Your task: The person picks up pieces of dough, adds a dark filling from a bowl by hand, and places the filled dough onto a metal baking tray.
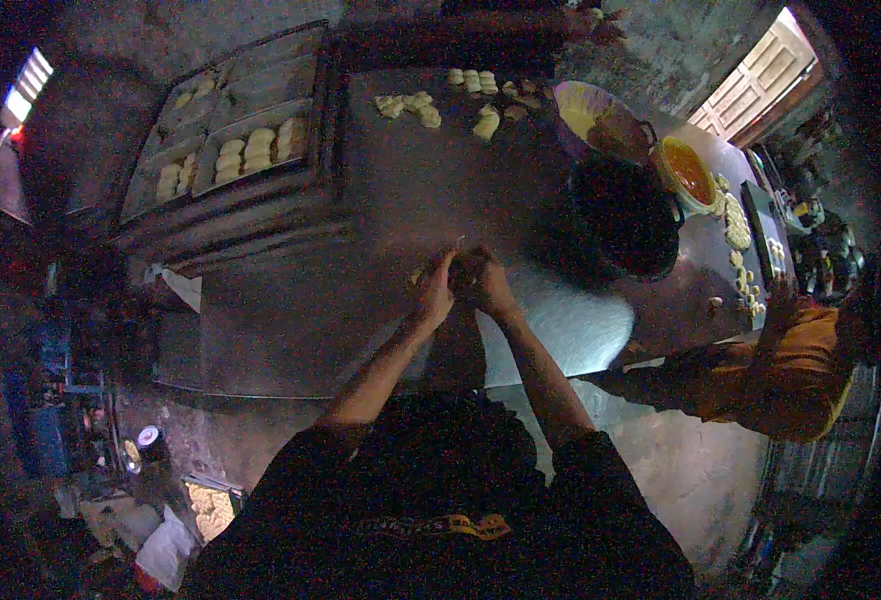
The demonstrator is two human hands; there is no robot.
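My left hand and my right hand are close together above the steel worktable, in the middle of the view, fingers curled inward around something small that is too dark to make out. Beyond them on the table lie loose pale dough pieces, a row of shaped dough and a curved dough piece. To the right of my hands stand a large dark pot, a wide pot of pale yellow stuff and a tub of orange filling.
Stacked trays holding dough loaves stand at the back left. At the right, a co-worker in an orange top leans by dough rounds and a dark tray. Sacks lie low at the left.
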